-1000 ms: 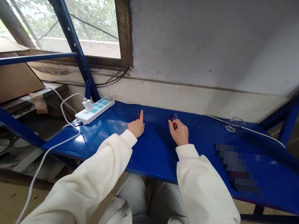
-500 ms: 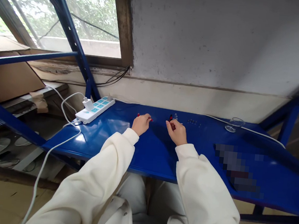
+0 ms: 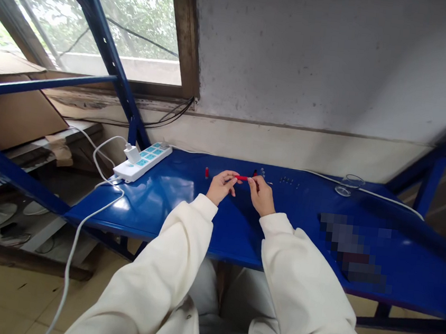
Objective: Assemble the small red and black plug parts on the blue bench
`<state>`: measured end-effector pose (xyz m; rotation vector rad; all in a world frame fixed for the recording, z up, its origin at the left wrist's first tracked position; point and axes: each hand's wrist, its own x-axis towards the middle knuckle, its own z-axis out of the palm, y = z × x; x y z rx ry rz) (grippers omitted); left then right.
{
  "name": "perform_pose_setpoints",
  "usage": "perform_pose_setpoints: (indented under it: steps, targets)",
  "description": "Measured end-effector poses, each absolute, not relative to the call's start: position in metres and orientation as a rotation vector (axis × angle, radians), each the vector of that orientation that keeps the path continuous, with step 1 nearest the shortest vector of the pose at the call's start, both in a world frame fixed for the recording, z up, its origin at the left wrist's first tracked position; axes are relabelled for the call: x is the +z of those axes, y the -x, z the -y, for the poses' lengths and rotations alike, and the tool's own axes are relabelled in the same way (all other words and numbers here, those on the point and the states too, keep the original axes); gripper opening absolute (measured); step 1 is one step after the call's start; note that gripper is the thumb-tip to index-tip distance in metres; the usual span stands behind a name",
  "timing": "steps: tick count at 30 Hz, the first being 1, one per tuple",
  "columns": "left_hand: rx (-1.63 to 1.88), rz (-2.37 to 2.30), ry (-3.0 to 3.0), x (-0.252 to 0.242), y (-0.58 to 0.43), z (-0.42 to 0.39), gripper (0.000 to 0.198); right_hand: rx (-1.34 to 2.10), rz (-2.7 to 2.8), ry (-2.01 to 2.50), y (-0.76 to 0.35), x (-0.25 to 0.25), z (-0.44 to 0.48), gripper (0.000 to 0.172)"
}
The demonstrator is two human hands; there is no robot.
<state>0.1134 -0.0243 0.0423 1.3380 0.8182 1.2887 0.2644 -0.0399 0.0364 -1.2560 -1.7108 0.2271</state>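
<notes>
**Two hands, one red piece**

Fingertips meet at mid-shelf: the left hand [image 3: 221,186] pinches one end of a small red piece [image 3: 241,178] and the right hand [image 3: 262,195] pinches the other, holding it level over the blue shelf [image 3: 187,206]. A red peg [image 3: 207,173] stands upright at ten o'clock from the left hand. Tiny dark bits [image 3: 289,182] sit at two o'clock from the right hand. The power strip [image 3: 142,163] lies well out at nine.

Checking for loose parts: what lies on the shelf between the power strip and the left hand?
In the head view, one small red piece stands on the shelf between the power strip and the left hand; nothing else shows there.
</notes>
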Motion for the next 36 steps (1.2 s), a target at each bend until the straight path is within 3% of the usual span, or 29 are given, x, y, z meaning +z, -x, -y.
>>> perform_pose_setpoints:
  steps: [14,19,36]
  targets:
    - [1.314,-0.849,-1.311,0.035,-0.107,0.022,0.04,0.442,1.708,1.092,-0.26,0.032,0.039,0.026]
    - [1.326,-0.873,-1.297,0.035,-0.106,0.021,0.039,0.496,1.664,1.083,-0.261,0.028,0.035,0.032]
    - [1.214,-0.762,-1.209,0.04,-0.105,0.027,0.046,0.356,1.759,1.123,-0.261,0.026,0.035,0.028]
